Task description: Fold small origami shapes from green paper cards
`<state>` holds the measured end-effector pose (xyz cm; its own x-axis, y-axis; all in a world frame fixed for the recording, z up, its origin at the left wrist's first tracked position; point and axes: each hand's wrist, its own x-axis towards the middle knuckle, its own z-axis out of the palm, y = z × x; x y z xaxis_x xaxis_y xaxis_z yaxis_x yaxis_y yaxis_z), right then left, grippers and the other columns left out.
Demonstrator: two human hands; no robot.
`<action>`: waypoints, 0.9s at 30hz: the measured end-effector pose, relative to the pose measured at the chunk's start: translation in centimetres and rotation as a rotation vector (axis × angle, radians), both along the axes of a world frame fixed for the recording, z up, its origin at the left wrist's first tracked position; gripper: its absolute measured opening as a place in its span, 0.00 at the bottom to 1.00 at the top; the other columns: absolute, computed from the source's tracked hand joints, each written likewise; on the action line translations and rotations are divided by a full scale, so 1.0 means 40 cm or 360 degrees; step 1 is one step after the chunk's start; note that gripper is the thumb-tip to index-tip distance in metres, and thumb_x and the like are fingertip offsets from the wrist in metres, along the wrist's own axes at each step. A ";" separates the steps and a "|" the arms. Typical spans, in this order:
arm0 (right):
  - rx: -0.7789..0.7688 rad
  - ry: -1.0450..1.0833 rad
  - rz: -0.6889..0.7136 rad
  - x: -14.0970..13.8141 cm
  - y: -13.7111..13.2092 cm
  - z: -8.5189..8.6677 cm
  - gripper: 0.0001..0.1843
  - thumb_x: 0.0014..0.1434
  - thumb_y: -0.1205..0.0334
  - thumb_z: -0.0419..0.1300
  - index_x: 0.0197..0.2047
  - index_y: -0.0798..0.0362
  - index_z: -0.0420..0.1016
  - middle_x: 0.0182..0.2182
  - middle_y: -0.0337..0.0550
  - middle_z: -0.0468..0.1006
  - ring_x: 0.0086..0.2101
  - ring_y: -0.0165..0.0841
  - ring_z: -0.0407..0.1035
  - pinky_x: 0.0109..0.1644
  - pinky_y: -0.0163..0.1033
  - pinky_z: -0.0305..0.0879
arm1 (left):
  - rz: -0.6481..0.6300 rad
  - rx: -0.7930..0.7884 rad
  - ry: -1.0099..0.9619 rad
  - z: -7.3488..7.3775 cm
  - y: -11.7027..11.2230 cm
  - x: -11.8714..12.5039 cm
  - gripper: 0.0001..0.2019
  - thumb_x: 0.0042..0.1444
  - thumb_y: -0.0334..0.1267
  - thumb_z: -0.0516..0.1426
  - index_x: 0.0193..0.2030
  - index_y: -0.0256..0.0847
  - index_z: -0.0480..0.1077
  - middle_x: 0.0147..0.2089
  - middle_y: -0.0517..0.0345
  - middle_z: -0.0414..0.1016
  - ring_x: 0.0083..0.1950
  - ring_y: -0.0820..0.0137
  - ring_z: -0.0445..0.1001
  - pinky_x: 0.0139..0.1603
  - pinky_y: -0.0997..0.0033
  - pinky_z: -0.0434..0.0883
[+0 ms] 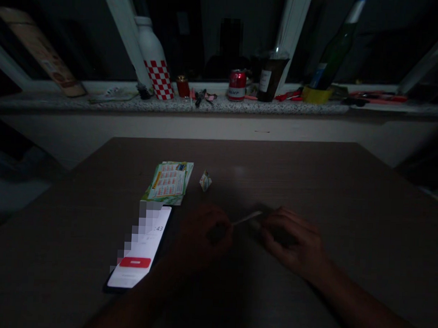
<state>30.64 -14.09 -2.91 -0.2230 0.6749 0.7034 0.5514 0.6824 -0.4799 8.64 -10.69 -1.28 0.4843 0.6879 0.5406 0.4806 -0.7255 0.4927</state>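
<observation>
Both my hands rest on a dark wooden table (312,178) in dim light. My left hand (205,233) is curled, pinching one end of a thin pale paper strip (246,218). My right hand (291,239) closes its fingers on the strip's other end. A small folded paper piece (205,181) lies on the table just beyond my left hand. Left of it sits a stack of small printed calendar cards (168,182). A lit phone (141,250) lies face up beside my left forearm.
A stone windowsill (98,102) runs behind the table. On it stand a red-and-white checked bottle (154,59), a red can (237,85), a dark jar (270,78), a green bottle (336,46), a cardboard tube (38,50) and red tools (377,98).
</observation>
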 end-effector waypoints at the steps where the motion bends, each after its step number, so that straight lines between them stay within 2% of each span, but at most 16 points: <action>1: -0.0003 -0.0003 0.0011 -0.007 -0.002 -0.004 0.11 0.53 0.73 0.60 0.40 0.53 0.72 0.31 0.45 0.78 0.31 0.34 0.72 0.35 0.41 0.71 | 0.0021 -0.0026 -0.0049 -0.004 -0.006 0.006 0.02 0.52 0.30 0.57 0.30 0.39 0.69 0.32 0.57 0.74 0.34 0.70 0.73 0.36 0.69 0.71; 4: -0.0033 0.0002 0.0068 -0.022 -0.006 -0.014 0.18 0.53 0.72 0.62 0.48 0.54 0.71 0.40 0.49 0.79 0.39 0.37 0.73 0.42 0.44 0.73 | -0.0007 -0.0110 -0.0170 -0.015 -0.022 0.027 0.02 0.52 0.30 0.56 0.32 0.39 0.69 0.32 0.57 0.75 0.34 0.70 0.73 0.36 0.69 0.71; 7: -0.0055 0.0002 0.0141 -0.029 -0.008 -0.018 0.21 0.53 0.72 0.63 0.51 0.55 0.70 0.42 0.51 0.78 0.42 0.38 0.73 0.44 0.44 0.73 | -0.0064 -0.0197 -0.0231 -0.024 -0.033 0.043 0.02 0.52 0.31 0.57 0.32 0.40 0.68 0.32 0.57 0.74 0.34 0.70 0.73 0.35 0.69 0.72; 13: -0.0064 0.0006 0.0265 -0.028 -0.006 -0.022 0.21 0.53 0.73 0.62 0.51 0.55 0.71 0.44 0.51 0.79 0.43 0.37 0.74 0.44 0.44 0.75 | -0.0125 -0.0293 -0.0306 -0.036 -0.037 0.053 0.03 0.53 0.31 0.56 0.35 0.41 0.68 0.34 0.57 0.75 0.35 0.70 0.74 0.36 0.69 0.72; 17: -0.0060 0.0058 0.0275 -0.027 -0.002 -0.021 0.17 0.55 0.74 0.61 0.48 0.55 0.73 0.40 0.49 0.80 0.40 0.35 0.75 0.41 0.42 0.75 | -0.0200 -0.0298 -0.0286 -0.037 -0.039 0.053 0.05 0.54 0.30 0.55 0.38 0.40 0.69 0.36 0.55 0.76 0.38 0.69 0.75 0.39 0.68 0.72; 21: -0.0075 0.0122 0.0208 -0.022 -0.001 -0.026 0.13 0.54 0.76 0.61 0.43 0.56 0.75 0.35 0.48 0.80 0.35 0.34 0.75 0.36 0.40 0.75 | -0.0162 -0.0167 -0.0223 -0.033 -0.041 0.049 0.06 0.55 0.30 0.56 0.40 0.40 0.70 0.37 0.55 0.76 0.39 0.68 0.74 0.40 0.67 0.72; 27: -0.0022 0.0149 0.0163 -0.016 0.004 -0.029 0.10 0.51 0.76 0.62 0.37 0.55 0.74 0.30 0.45 0.79 0.31 0.34 0.74 0.35 0.41 0.72 | -0.0014 0.0246 -0.0153 -0.016 -0.039 0.041 0.02 0.54 0.29 0.58 0.35 0.38 0.69 0.32 0.55 0.72 0.35 0.68 0.69 0.36 0.66 0.68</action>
<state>30.00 -13.95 -4.08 -0.2248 0.6617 0.7152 0.4316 0.7257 -0.5358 10.28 -12.24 -1.94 0.4308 0.5890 0.6838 0.4298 -0.8001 0.4184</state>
